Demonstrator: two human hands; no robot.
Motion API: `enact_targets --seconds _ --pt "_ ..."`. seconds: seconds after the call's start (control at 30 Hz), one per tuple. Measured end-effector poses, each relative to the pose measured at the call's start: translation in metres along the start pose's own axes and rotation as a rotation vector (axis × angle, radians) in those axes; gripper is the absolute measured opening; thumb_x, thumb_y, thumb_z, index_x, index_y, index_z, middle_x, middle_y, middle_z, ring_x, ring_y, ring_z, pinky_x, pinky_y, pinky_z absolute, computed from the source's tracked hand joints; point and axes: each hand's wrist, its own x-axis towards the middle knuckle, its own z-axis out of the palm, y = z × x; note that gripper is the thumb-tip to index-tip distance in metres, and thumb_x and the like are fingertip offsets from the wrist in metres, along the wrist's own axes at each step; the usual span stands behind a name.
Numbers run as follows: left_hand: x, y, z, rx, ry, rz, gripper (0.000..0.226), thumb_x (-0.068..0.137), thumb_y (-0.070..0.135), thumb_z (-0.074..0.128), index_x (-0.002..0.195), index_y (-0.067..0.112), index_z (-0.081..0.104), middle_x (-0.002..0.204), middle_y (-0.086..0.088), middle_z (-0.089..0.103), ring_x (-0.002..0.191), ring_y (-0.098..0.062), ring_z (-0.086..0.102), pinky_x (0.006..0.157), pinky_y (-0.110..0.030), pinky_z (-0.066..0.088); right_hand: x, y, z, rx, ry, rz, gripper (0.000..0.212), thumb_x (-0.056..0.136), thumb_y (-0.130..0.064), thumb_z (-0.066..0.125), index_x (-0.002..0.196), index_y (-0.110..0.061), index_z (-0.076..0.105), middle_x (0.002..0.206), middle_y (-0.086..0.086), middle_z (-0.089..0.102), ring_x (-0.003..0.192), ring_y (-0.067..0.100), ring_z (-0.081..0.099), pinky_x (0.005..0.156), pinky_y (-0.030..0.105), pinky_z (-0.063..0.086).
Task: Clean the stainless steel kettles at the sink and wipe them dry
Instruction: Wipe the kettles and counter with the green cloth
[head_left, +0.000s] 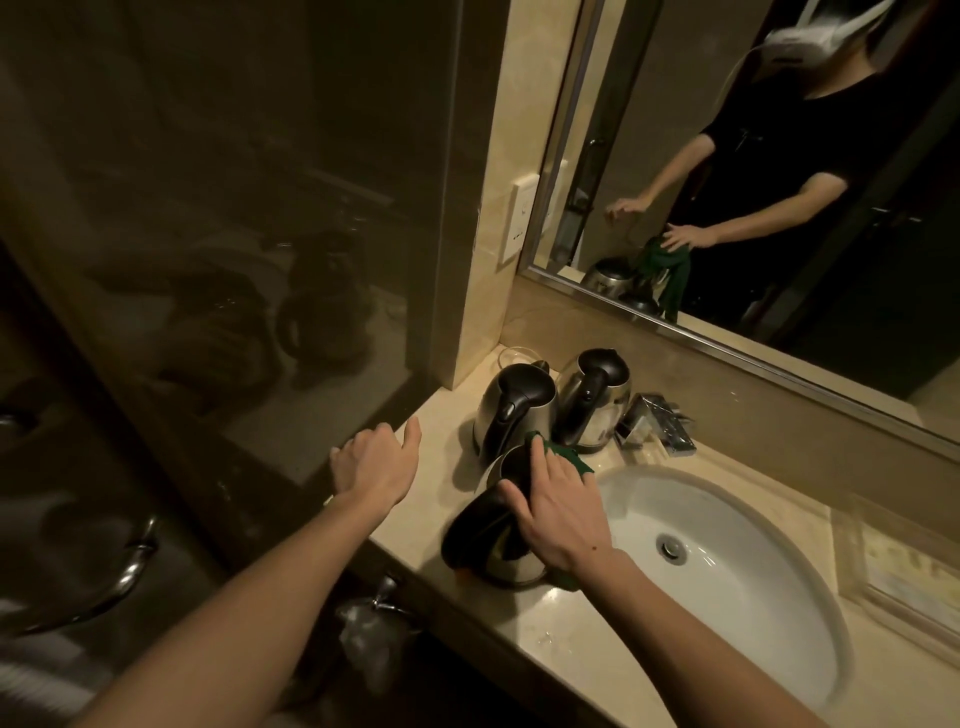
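Observation:
Three stainless steel kettles with black handles stand on the beige counter left of the sink. The nearest kettle (493, 540) sits at the counter's front, and my right hand (558, 512) presses a green cloth (563, 454) against its top and side. Behind it stand a second kettle (511, 408) and a third kettle (592, 397), side by side near the wall. My left hand (376, 460) hovers over the counter's left edge, fingers spread, holding nothing.
The white oval sink (727, 561) lies to the right, with a chrome faucet (657, 423) behind it. A mirror (753, 182) covers the wall. A tray (904, 566) sits at far right. A glass partition (234, 234) stands to the left.

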Motion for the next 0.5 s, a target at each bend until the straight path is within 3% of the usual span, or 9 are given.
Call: enact_targets --seconds 0.17,0.3,0.43,0.5 --pt "-0.001 -0.008 0.003 0.03 0.009 -0.008 0.067 0.101 0.059 0.02 0.105 0.012 0.068 0.107 -0.01 0.072 0.102 -0.029 0.065 0.101 -0.048 0.04 -0.005 0.01 0.003 0.068 -0.002 0.072 0.082 0.09 -0.069 0.007 0.152 -0.015 0.005 0.148 0.005 0.037 0.135 0.019 0.032 0.107 0.04 0.033" --pt "-0.004 -0.01 0.009 0.05 0.009 0.001 0.067 0.1 0.059 0.019 0.105 0.013 0.068 0.107 -0.01 0.072 0.101 -0.029 0.066 0.099 -0.048 0.04 -0.016 0.013 0.01 0.042 0.061 0.017 0.082 0.089 -0.07 0.005 0.152 -0.018 0.01 0.147 0.003 0.038 0.135 0.018 0.032 0.107 0.037 0.03" --pt "-0.005 -0.01 0.013 0.066 0.008 0.022 0.069 0.1 0.06 0.018 0.104 0.013 0.068 0.103 -0.009 0.072 0.099 -0.028 0.066 0.098 -0.048 0.04 -0.029 0.03 0.017 0.064 0.028 0.013 0.08 0.09 -0.069 0.006 0.152 -0.02 0.006 0.155 0.003 0.028 0.141 0.017 0.022 0.111 0.026 0.015" --pt "-0.005 -0.009 0.013 0.072 0.006 0.024 0.07 0.1 0.06 0.017 0.104 0.013 0.068 0.103 -0.009 0.072 0.098 -0.028 0.066 0.097 -0.048 0.041 -0.035 0.031 0.021 0.166 0.068 0.037 0.077 0.091 -0.068 0.011 0.152 -0.021 0.009 0.151 0.0 0.034 0.137 0.015 0.029 0.108 0.023 0.02"
